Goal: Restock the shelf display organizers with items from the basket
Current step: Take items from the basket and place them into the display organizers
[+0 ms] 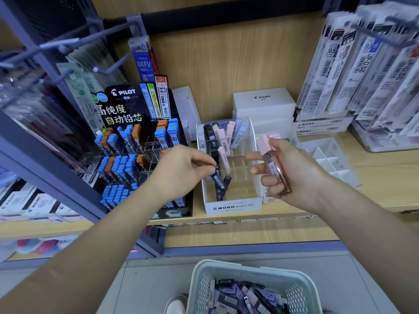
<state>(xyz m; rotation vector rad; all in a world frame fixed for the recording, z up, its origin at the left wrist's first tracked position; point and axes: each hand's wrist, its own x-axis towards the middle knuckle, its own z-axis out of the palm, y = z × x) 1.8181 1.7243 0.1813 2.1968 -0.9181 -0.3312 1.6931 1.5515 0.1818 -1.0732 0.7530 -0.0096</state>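
A white MONO graph MG organizer stands on the wooden shelf, with clear dividers and several black, pink and lavender lead cases in its back rows. My left hand pinches a dark lead case over the organizer's front left cells. My right hand grips a pink lead case just right of the organizer, its forefinger stretched toward it. A pale green basket on the floor below holds several more lead cases.
A black PILOT display with blue and orange lead tubes stands left of the organizer. White PILOT boxes sit behind it, a white divided tray to the right. Hanging refill packs and metal hooks jut out at both sides.
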